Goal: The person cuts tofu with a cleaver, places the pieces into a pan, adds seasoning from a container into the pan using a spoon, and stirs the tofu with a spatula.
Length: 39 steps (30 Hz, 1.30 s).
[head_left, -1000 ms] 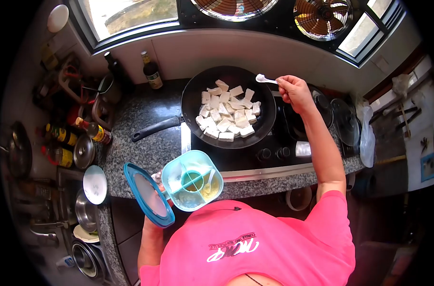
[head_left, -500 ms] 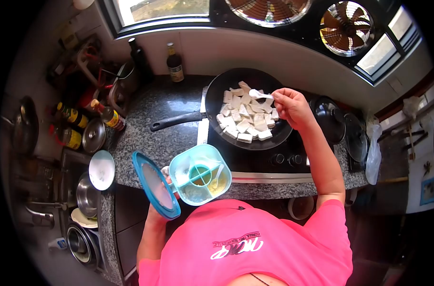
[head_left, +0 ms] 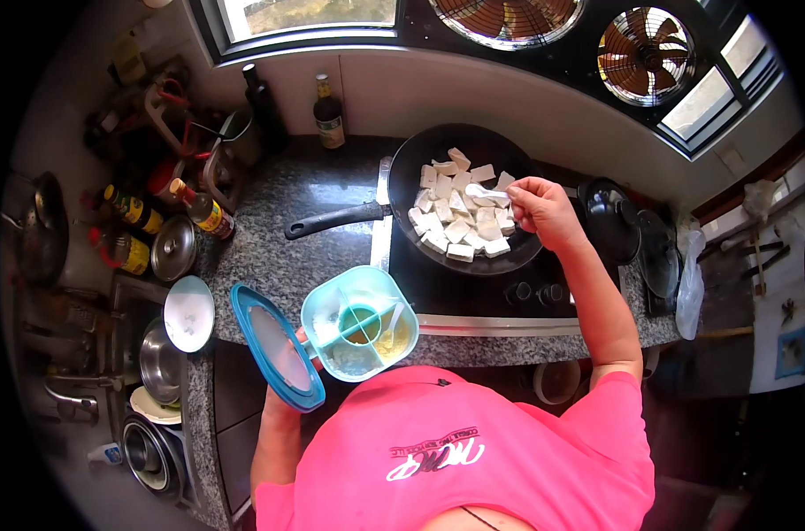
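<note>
In the head view, my right hand (head_left: 544, 211) pinches the handle of a small white spoon (head_left: 484, 194) over a black frying pan (head_left: 420, 149). Pale tofu pieces (head_left: 456, 232) lie spread in the pan below the spoon. My left hand (head_left: 304, 340), mostly hidden behind the lid, grips a light blue seasoning box (head_left: 312, 305) in front of my body. The box is divided into several compartments with white and yellowish powders, and a second white spoon (head_left: 395, 316) stands in the yellowish one. Its blue lid (head_left: 274, 341) hangs open on the left.
The pan sits on a black cooktop (head_left: 456, 301), its handle (head_left: 336, 221) reaching left over the granite counter (head_left: 274, 257). A dark bottle (head_left: 329, 115) stands by the wall. A white bowl (head_left: 189, 314) is near the sink. A lidded black pot (head_left: 610, 221) stands right of the pan.
My right hand and its spoon have shifted slightly down over the tofu. The seasoning box has moved a little left and tilted in my left hand.
</note>
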Motion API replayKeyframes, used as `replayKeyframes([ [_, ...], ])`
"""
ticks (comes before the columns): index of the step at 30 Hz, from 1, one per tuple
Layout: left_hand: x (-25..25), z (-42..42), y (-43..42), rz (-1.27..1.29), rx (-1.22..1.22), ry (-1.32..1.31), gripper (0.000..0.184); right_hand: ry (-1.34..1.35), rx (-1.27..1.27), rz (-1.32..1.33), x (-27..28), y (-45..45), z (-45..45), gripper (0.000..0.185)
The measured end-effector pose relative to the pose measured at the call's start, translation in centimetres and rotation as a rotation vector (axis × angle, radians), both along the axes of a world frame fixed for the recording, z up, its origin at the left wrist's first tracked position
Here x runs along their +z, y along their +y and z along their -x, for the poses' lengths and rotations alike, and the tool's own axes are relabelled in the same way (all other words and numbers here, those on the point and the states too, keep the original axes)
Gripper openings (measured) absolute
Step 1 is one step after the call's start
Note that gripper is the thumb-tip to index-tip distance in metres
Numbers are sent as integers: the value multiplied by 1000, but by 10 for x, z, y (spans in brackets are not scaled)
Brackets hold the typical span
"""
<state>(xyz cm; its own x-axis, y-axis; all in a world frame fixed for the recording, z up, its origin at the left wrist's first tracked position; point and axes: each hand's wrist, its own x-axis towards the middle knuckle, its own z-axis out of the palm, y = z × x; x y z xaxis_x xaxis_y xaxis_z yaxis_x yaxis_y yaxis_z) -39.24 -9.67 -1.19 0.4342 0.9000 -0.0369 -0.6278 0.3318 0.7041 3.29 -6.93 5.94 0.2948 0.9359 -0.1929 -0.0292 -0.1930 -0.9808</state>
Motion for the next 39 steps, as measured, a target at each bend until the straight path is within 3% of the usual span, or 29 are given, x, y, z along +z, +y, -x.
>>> replayKeyframes([
  [3, -2, 4, 6, -116, -130, -76, 27, -13, -33, 10, -6, -4, 1, 13],
  [8, 8, 1, 10, -83, -145, -77, 27, 83, -63, -3, -14, -14, -7, 12],
  [15, -17, 14, 13, -156, -81, 26, 28, -9, -134, 10, -15, -23, -9, 12],
  [23, -25, 21, 19, -86, -126, -88, 28, -56, -172, -46, -12, -25, -7, 13],
  [25, -5, 12, 19, -75, -143, -94, 28, -18, -203, -14, -11, -23, -4, 13],
  [27, -8, 17, 17, -237, -81, 314, 27, -16, -194, -36, -6, -25, 1, 13],
  [28, -31, 29, 16, -413, -3, 738, 26, -11, -187, -47, -5, -24, 5, 14],
  [30, -35, 35, 16, -423, 47, 845, 25, -38, -203, -43, -10, -19, 4, 13],
  [31, -33, 35, 14, -261, 14, 524, 25, -72, -219, -11, -18, -16, 0, 13],
  [33, -22, 31, 16, -92, -59, 161, 26, -93, -222, 12, -25, -15, -4, 13],
  [39, -8, 26, 21, -26, -127, 90, 34, 91, -146, -81, -11, -23, 9, 13],
])
